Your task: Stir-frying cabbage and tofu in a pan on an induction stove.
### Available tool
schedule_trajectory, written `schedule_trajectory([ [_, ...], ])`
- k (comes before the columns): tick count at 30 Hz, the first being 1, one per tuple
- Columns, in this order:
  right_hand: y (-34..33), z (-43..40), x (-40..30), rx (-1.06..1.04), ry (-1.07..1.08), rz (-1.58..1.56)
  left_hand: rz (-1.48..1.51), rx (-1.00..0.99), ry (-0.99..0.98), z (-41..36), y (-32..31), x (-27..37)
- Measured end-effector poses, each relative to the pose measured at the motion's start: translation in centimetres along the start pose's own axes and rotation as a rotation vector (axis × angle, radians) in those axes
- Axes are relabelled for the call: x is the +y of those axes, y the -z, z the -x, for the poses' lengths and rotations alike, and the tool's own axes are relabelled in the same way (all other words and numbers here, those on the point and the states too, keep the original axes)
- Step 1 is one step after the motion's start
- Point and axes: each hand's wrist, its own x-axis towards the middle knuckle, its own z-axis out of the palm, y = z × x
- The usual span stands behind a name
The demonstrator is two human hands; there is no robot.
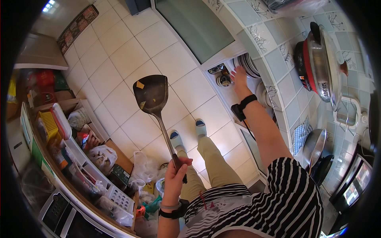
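Observation:
My left hand (175, 175) is closed around the handle of a wok spatula (151, 92), held over the tiled floor with bits of yellowish food on its dark blade. My right hand (240, 79) reaches into an opening below the tiled counter, its fingers apart beside a stack of plates (246, 65); whether the fingertips touch them I cannot tell. Small metal and glass items (223, 80) stand just left of that hand. Further bowls or plates (262, 92) are partly hidden behind my right wrist.
On the tiled counter stands a lidded metal pot (321, 65); pans (315, 145) lie near a checked cloth (301, 134). Open shelving with plastic baskets (119, 197) and bags fills the left. A sliding cabinet door (193, 26) is above the opening. Plastic bags (144, 166) lie by my legs.

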Motion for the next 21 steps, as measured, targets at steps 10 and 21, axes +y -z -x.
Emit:
schedule_trajectory([
  [10,8.2,-4.2,0.2,0.463,0.059,-0.144,0.097,-0.053,0.009,-2.6,1.1,-2.4],
  [21,9.5,-9.7,-0.5,0.496,-0.019,-0.343,0.09,-0.098,0.048,-5.6,1.5,-5.8],
])
